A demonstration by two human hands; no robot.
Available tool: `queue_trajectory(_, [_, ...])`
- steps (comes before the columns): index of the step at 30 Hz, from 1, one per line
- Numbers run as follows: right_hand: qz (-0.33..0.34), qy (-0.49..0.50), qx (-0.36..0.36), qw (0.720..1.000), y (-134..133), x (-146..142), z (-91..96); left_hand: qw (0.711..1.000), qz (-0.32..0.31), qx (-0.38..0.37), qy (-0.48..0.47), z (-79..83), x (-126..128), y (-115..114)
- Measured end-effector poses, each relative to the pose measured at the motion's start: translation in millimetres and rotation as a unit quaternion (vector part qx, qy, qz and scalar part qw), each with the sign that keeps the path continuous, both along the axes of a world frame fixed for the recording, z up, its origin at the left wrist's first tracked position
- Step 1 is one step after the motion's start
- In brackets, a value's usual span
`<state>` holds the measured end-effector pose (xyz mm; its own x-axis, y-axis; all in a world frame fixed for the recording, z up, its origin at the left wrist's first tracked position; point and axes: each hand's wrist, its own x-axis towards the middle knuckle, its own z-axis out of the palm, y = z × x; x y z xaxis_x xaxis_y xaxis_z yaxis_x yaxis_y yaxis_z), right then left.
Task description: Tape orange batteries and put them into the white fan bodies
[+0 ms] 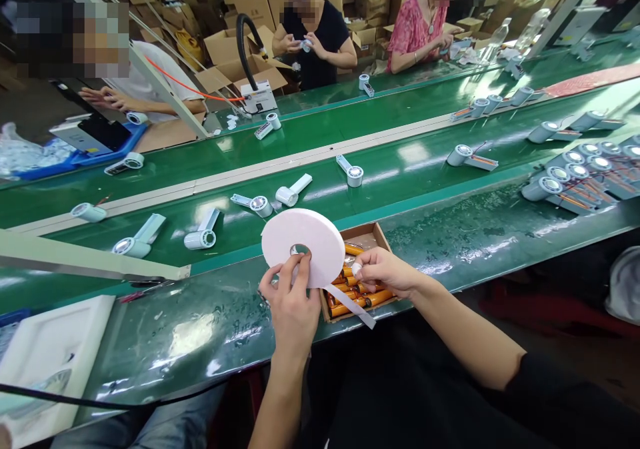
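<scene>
My left hand (295,292) grips a large white roll of tape (320,236), with fingers at its centre hole. A loose strip of tape (353,304) hangs from the lower right of the roll. Beside it, my right hand (383,272) is closed in a pinch on a small white piece (357,268), whose kind I cannot make out. Under both hands sits a shallow cardboard box (383,236) of orange cylindrical batteries (377,298), partly hidden by the roll and my right hand.
Pale blue handheld fan housings (355,174) lie scattered on the green conveyor belt (400,152). Several more with orange batteries (550,186) are grouped at right. A white foam tray (60,342) lies left. Across the line, people (313,42) handle parts; a metal post (90,256) juts in.
</scene>
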<state>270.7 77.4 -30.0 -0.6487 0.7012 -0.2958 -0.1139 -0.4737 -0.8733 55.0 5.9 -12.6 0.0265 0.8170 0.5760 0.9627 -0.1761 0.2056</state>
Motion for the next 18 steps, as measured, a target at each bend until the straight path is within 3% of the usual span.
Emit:
queue_trajectory(9, [-0.030,-0.101,0.139,0.985,-8,-7,9.0,0.995,-0.009,-0.071,-0.067,-9.0,-5,-4])
queue_trajectory(18, [-0.026,-0.098,0.137,0.985,-12,-14,14.7,0.997,-0.013,-0.056,-0.046,-9.1,-4,-3])
